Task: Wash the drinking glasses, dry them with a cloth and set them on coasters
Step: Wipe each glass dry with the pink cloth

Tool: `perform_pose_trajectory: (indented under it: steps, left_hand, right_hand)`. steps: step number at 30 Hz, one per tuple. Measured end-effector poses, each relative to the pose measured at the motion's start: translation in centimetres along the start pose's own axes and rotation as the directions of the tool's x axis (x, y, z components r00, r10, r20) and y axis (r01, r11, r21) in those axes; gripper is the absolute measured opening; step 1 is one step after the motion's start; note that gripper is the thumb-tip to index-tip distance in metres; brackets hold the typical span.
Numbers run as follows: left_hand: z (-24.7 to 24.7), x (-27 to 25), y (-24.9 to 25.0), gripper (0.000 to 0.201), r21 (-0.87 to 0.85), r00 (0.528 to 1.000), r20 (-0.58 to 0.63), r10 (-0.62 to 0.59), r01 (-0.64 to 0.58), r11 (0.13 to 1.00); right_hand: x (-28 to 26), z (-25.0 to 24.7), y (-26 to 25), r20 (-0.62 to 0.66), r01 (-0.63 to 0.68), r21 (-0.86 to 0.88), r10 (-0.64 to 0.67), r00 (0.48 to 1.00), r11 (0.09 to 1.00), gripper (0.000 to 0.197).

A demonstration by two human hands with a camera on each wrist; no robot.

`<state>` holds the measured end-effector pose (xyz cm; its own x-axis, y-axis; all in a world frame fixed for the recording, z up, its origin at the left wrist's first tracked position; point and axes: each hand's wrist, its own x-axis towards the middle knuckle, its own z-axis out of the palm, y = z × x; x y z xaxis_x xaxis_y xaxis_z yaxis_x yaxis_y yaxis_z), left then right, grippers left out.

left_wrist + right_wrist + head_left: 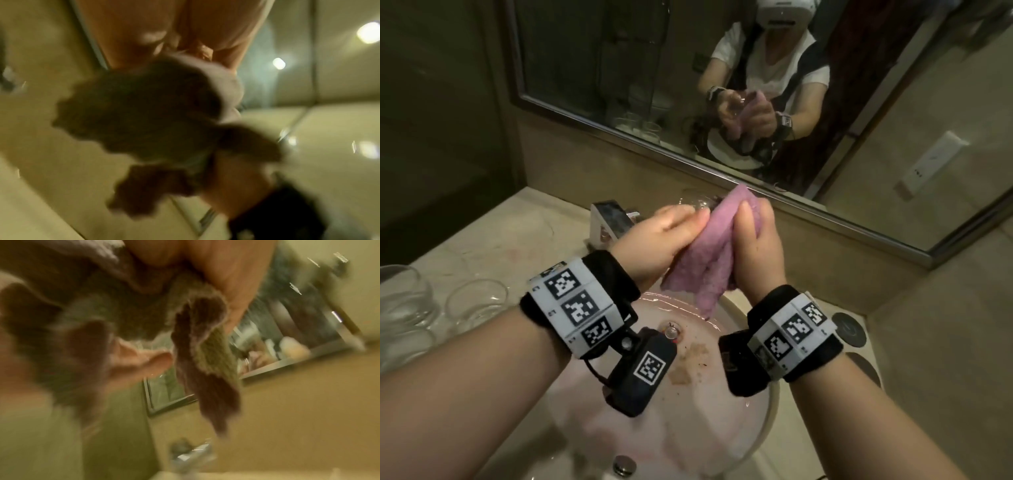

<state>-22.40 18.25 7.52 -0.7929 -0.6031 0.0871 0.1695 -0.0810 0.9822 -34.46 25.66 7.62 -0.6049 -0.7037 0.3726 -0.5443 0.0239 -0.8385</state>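
A basin (774,404) sits at six o'clock, a tap (607,222) at its eleven, a mirror (619,68) at twelve, a wall socket (928,164) at two.

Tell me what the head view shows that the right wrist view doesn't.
Only the head view shows the glass being dried, held by the left hand, plus two more glasses on the counter, the sink, two dark coasters at right, and both wristbands. Only the right wrist view shows the underside of the right hand, blurred. Both show the cloth, the tap and the mirror.
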Motion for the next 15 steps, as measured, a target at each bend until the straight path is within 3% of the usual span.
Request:
perform_pose_trajectory:
  steps: [1, 2, 4, 5, 7, 9, 10, 11, 13, 15]
  left_hand:
    - [-0.3, -0.1, -0.1, 0.027, 0.228, 0.999, 0.020, 0.050, -0.053, 0.972]
    - [-0.6, -0.1, -0.2, 0.028, 0.399, 0.997, 0.039, 0.072, -0.082, 0.913]
    - [-1.4, 0.2, -0.8, 0.030, 0.471, 0.994, 0.056, 0.091, -0.107, 0.875]
    - [-1.6, 0.2, -0.9, 0.032, 0.407, 0.994, 0.052, 0.096, -0.109, 0.907]
    - [-1.6, -0.1, -1.1, 0.031, 0.047, 0.999, -0.010, 0.040, -0.040, 0.998]
    - [-1.2, -0.1, -1.5, 0.011, -0.294, 0.994, -0.103, -0.034, 0.003, 0.956]
    - [-1.2, 0.1, -1.7, 0.015, -0.402, 0.986, -0.145, -0.080, 0.015, 0.916]
    - [-1.3, 0.4, -1.9, 0.037, -0.498, 0.981, -0.146, -0.128, 0.039, 0.866]
    - [-1.7, 1.0, -2.2, 0.076, -0.583, 0.980, -0.028, -0.199, 0.146, 0.799]
    - [-1.5, 0.8, -1.8, 0.084, -0.524, 0.965, 0.092, -0.246, 0.257, 0.812]
  right_hand:
    - [0.1, 0.0, 0.2, 0.078, -0.203, 0.123, 0.195, 0.978, 0.971, 0.041]
    - [0.1, -0.2, 0.4, 0.176, -0.378, 0.235, 0.343, 0.923, 0.895, 0.044]
    - [-0.3, -0.8, 0.2, 0.289, -0.551, 0.326, 0.474, 0.832, 0.768, 0.034]
    - [-0.4, -0.9, 0.1, 0.292, -0.561, 0.332, 0.483, 0.826, 0.758, 0.030]
    - [-0.7, -0.4, 0.0, 0.197, -0.425, 0.270, 0.383, 0.903, 0.864, 0.032]
    - [-1.5, 0.4, -0.4, 0.105, -0.130, 0.102, 0.119, 0.987, 0.986, 0.037]
    - [-2.0, 0.8, -0.6, 0.093, 0.021, 0.008, -0.022, 0.995, 1.000, 0.042]
    - [-2.4, 1.1, -0.5, 0.108, 0.142, -0.066, -0.134, 0.985, 0.988, 0.051]
    - [-2.8, 1.5, 0.0, 0.153, 0.292, -0.133, -0.271, 0.950, 0.947, 0.065]
    - [-2.9, 1.8, 0.0, 0.184, 0.363, -0.194, -0.329, 0.926, 0.911, 0.068]
